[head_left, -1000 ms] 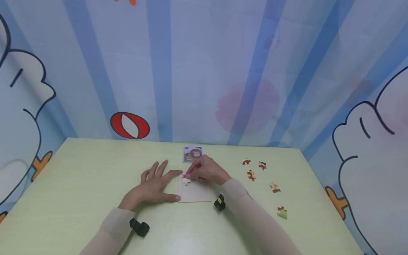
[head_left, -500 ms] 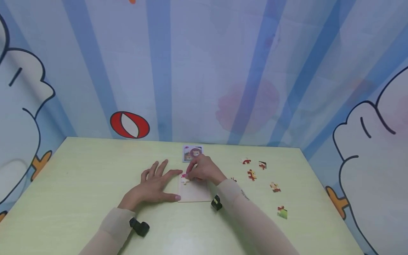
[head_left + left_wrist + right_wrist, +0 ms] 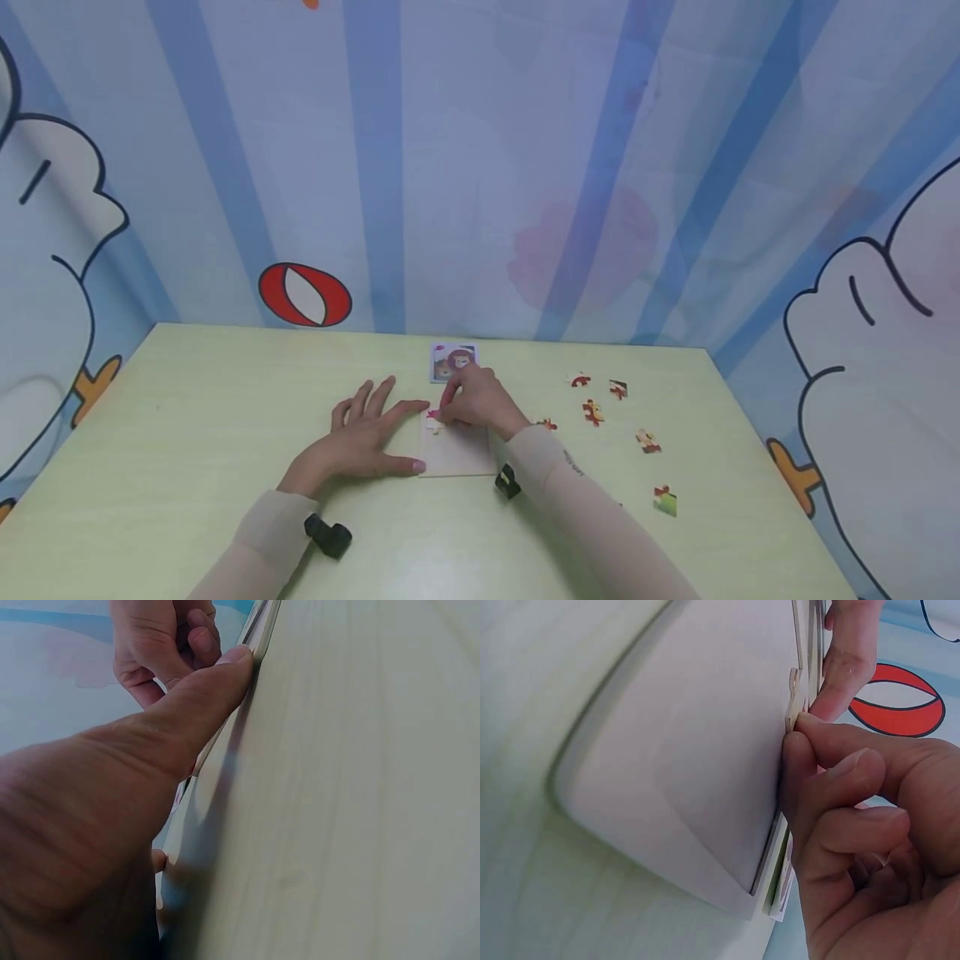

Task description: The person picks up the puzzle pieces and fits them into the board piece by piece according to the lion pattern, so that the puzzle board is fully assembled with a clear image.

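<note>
A pale square puzzle tray [image 3: 457, 454] with a raised rim lies flat on the table. My right hand [image 3: 480, 402] pinches a pink and white puzzle piece [image 3: 433, 422] between thumb and forefinger at the tray's upper left corner. In the right wrist view the puzzle piece [image 3: 793, 697] sits against the tray's far side, its edge tilted up a little. My left hand [image 3: 367, 442] is spread beside the tray, thumb and forefinger touching its left edge. The left thumb [image 3: 217, 679] presses on the tray's rim in the left wrist view.
Behind the tray lies a small picture card [image 3: 452, 360] with a lion on it. Several loose puzzle pieces are scattered to the right, among them a red and yellow piece [image 3: 592, 412] and a green one [image 3: 664, 500]. A patterned curtain [image 3: 480, 167] hangs at the table's back edge.
My right hand has shifted slightly left with the puzzle piece, towards the tray's corner, uncovering a loose piece beside the wrist. The left hand has stayed in place.
</note>
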The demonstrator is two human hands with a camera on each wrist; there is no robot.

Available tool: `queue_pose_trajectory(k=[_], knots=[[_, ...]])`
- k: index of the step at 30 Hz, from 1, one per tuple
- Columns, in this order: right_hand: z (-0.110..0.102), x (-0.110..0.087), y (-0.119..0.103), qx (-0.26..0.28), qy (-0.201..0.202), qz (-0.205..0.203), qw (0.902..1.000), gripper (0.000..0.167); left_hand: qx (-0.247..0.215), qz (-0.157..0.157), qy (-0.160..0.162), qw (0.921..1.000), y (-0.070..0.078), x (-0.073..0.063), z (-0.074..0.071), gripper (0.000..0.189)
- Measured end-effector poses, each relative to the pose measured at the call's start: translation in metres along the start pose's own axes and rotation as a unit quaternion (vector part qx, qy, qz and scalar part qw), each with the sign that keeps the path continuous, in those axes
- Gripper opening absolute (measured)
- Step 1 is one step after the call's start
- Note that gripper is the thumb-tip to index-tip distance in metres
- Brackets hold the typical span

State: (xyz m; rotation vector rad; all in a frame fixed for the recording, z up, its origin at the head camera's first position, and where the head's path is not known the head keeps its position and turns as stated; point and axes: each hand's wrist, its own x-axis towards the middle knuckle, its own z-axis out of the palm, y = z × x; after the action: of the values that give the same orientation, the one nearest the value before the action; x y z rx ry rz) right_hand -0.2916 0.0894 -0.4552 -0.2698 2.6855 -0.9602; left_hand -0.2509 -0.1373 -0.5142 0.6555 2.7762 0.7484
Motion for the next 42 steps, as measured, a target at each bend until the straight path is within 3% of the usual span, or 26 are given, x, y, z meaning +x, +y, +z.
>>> queue_pose_trajectory(k=[11, 16, 22, 31, 37, 42], knots=[[-0.006, 0.000, 0.017, 0.044, -0.008, -0.017, 0.9988, 0.007, 0.005, -0.003, 0.001, 1.0000, 0.001, 0.000, 0.000, 0.094], [-0.025, 0.001, 0.032, 0.081, 0.006, -0.031, 0.9962, 0.017, 0.000, -0.006, -0.003, 1.0000, 0.003, 0.001, 0.000, 0.094], [-0.054, -0.006, 0.048, 0.111, 0.020, -0.019, 0.9935, 0.026, -0.005, -0.001, -0.006, 1.0000, 0.006, -0.003, -0.004, 0.096], [-0.104, -0.014, 0.086, 0.086, 0.052, 0.018, 0.9948, 0.035, -0.013, 0.018, 0.000, 0.9998, 0.004, -0.004, -0.005, 0.095], [-0.122, -0.015, 0.119, 0.064, 0.059, 0.052, 0.9948, 0.036, -0.015, 0.022, 0.004, 0.9996, 0.000, -0.002, 0.000, 0.094], [-0.132, -0.018, 0.140, 0.055, 0.067, 0.057, 0.9946, 0.033, -0.007, 0.022, 0.008, 0.9997, 0.001, -0.002, -0.001, 0.094]])
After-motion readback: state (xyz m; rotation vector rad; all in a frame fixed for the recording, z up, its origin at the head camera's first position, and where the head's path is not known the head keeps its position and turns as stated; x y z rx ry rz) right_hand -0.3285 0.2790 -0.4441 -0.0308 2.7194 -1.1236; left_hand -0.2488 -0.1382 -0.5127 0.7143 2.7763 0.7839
